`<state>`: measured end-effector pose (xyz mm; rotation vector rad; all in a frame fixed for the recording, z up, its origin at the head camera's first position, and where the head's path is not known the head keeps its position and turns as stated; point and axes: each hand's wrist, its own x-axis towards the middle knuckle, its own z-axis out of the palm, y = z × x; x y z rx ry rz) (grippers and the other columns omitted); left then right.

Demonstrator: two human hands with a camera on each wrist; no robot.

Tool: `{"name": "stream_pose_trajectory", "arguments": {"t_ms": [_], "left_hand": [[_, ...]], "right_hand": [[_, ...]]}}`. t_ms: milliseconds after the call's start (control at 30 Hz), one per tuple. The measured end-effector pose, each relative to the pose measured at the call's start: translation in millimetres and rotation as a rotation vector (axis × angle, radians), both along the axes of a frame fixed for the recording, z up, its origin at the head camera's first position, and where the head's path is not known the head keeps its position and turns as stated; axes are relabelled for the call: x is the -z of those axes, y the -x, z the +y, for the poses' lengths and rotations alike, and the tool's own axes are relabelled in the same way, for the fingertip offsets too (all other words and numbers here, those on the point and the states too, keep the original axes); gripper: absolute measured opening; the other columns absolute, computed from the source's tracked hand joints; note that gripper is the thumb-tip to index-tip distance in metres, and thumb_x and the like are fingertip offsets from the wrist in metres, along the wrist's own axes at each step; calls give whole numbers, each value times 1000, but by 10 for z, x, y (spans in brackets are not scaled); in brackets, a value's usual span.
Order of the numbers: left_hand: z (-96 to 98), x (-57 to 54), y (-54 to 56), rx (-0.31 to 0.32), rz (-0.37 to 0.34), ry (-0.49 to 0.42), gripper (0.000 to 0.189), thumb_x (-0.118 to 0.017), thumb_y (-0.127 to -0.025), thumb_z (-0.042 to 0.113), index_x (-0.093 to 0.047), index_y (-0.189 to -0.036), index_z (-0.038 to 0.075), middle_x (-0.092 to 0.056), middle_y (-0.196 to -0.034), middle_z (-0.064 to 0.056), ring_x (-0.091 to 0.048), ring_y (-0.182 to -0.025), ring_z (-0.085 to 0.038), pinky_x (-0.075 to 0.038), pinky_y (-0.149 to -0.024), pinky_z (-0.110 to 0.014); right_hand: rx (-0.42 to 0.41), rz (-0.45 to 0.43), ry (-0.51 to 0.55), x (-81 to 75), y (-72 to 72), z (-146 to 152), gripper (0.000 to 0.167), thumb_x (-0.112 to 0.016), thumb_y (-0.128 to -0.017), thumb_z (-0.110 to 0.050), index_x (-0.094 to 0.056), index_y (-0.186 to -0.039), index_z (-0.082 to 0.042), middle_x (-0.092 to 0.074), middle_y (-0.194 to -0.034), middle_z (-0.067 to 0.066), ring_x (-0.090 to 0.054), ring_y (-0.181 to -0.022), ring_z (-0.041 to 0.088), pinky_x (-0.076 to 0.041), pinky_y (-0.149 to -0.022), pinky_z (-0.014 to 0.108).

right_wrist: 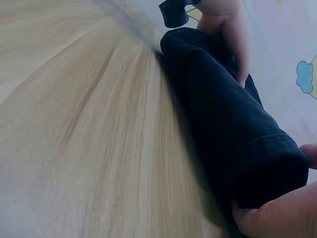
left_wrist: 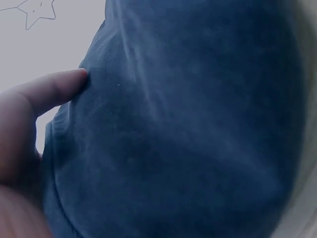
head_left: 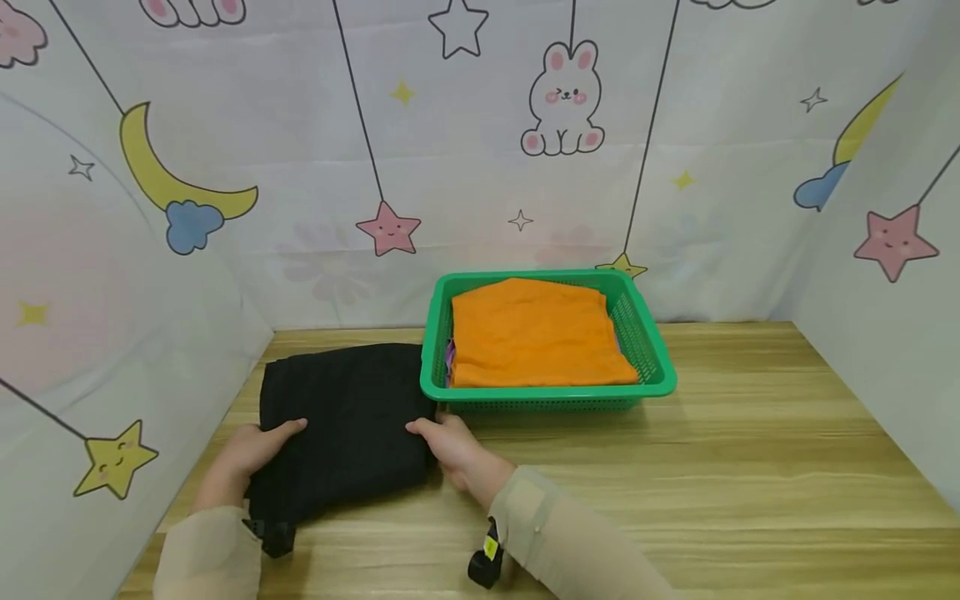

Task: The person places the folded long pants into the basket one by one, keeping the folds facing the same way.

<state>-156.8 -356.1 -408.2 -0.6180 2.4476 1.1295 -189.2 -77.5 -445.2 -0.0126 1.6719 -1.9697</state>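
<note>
A folded black garment [head_left: 352,425] lies on the wooden table, left of the green basket, its far right corner at the basket's side. My left hand [head_left: 258,446] grips its left edge, thumb on top and the other fingers hidden beneath. On the opposite edge my right hand [head_left: 453,446] pinches the cloth, thumb above and fingers under. The left wrist view shows a stitched seam along the edge of the garment [left_wrist: 173,134] by the thumb. From the right wrist, the garment [right_wrist: 223,109] shows a thick rounded fold on its near side, close over the tabletop.
The green basket [head_left: 551,393] stands at the back against the patterned cloth wall [head_left: 480,150]. Folded orange cloth [head_left: 536,333] lies in it, with a bit of purple fabric [head_left: 450,362] at its left. Similar cloth walls close in the table [head_left: 720,467] on both sides.
</note>
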Motion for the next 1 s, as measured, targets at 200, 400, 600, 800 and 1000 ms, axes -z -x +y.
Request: {"name": "stream_pose_trajectory", "arguments": {"t_ms": [200, 400, 600, 800, 1000], "left_hand": [[-26, -4, 19, -12, -22, -40, 109, -49, -84, 67, -18, -137, -24, -35, -133, -41, -53, -109, -45, -49, -87, -48], [-44, -26, 28, 14, -27, -92, 105, -55, -84, 61, -19, -138, -21, -42, -132, -37, -59, -105, -37, -51, -86, -45], [-45, -68, 9, 34, -20, -121, 96, -58, -86, 55, -24, -138, -18, -56, -119, -29, -64, -91, -25, -53, -81, -42], [-34, -79, -22, 33, -13, -141, 88, -58, -87, 52, -32, -135, -17, -65, -107, -18, -65, -81, -16, -55, -77, -38], [-37, -37, -84, -3, -10, -277, 82, -56, -90, 46, -26, -137, -15, -66, -99, -8, -67, -80, -16, -56, -75, -37]], "right_hand": [[-5, -28, -22, 12, 2, -22, 49, -61, -88, -24, -51, -128, 1, -61, -122, 11, -60, -105, 21, -47, -97, 39], [-9, -40, -89, 7, -6, -27, 66, -66, -86, -30, -41, -136, 6, -54, -131, 15, -53, -117, 27, -41, -103, 46], [-12, -49, -44, 13, 17, -34, 57, -64, -88, -35, -49, -128, 1, -62, -118, 9, -61, -101, 18, -48, -94, 37], [13, -50, -40, 7, 15, -40, 56, -62, -89, -31, -46, -131, 2, -59, -122, 12, -60, -103, 20, -48, -95, 37], [17, -50, -76, -7, 8, -47, 58, -61, -89, -29, -42, -134, 2, -57, -124, 14, -58, -106, 24, -46, -95, 40]]}}
